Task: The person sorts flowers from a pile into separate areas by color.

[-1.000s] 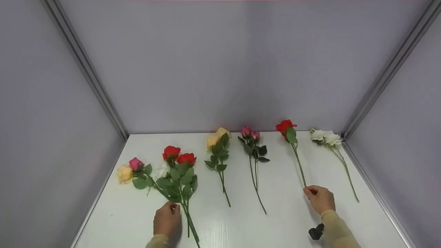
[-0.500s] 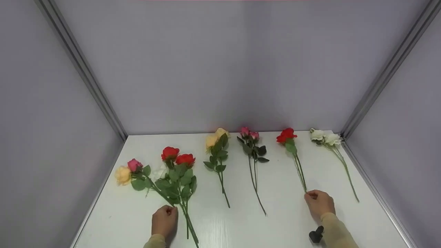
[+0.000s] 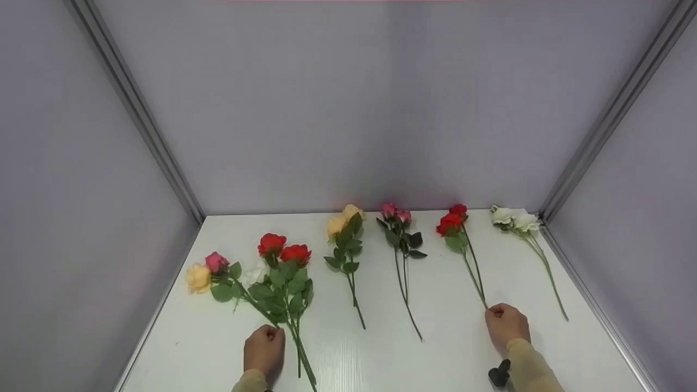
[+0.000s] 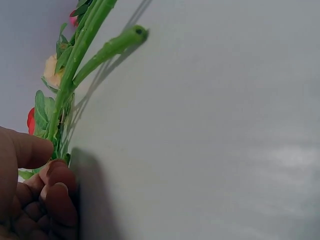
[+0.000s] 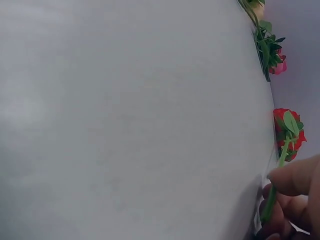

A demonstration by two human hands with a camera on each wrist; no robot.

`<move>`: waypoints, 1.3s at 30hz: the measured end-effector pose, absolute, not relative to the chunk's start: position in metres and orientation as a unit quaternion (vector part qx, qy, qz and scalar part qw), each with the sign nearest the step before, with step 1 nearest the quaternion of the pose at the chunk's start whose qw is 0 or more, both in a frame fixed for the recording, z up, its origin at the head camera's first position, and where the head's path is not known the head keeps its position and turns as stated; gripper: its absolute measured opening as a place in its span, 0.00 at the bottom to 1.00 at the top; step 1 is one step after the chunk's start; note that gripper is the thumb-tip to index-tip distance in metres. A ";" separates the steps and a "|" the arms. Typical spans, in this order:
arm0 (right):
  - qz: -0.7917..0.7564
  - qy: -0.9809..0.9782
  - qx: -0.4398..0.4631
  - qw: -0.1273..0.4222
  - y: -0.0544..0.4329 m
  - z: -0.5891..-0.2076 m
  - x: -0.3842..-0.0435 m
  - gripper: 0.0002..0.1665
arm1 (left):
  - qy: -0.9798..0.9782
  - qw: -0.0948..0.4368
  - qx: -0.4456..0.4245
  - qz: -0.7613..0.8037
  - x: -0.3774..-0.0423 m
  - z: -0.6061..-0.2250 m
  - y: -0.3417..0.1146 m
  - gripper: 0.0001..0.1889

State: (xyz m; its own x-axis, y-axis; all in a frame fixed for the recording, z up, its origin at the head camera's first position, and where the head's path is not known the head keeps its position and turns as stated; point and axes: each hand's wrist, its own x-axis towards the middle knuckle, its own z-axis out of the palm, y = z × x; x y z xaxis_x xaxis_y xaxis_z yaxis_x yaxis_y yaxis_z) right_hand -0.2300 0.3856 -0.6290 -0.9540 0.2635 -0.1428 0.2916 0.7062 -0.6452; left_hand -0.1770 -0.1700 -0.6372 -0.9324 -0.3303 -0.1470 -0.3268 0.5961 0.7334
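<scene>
At the right of the head view, my right hand (image 3: 506,326) pinches the lower end of a red rose (image 3: 450,224) stem between thumb and fingertips. A second red rose (image 3: 458,210) shows just behind it, and the two stems meet near my fingers. In the right wrist view the held green stem (image 5: 270,205) runs between the fingers. On the left, my left hand (image 3: 264,351) pinches a green stem at the bottom of a mixed bunch. That bunch has a yellow rose (image 3: 198,278), a pink rose (image 3: 216,262), red roses (image 3: 295,254) and a partly hidden white flower (image 3: 255,272).
Yellow roses (image 3: 337,224), pink roses (image 3: 403,216) and white flowers (image 3: 525,222) lie in separate groups along the back of the white table (image 3: 370,365). A small black object (image 3: 499,374) is by the right sleeve. Grey panels enclose the table on three sides.
My right hand has drawn slightly towards me, and the held red rose has come down with it. Another red rose head now shows behind. My left hand has barely moved.
</scene>
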 end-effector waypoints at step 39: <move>-0.441 0.897 -0.006 -0.033 0.272 -0.593 -0.205 0.04 | -0.914 -0.052 0.199 -0.348 -0.212 -0.611 -0.183 0.20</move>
State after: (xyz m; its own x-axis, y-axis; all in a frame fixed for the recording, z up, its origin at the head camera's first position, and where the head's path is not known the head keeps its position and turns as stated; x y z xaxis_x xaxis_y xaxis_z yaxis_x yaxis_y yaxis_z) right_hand -0.2051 0.2724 -0.5930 -0.9977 0.0177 0.0651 -0.0407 0.6107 -0.7908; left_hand -0.2121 -0.1826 -0.6110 -0.9151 -0.3289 -0.2332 -0.4007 0.6778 0.6165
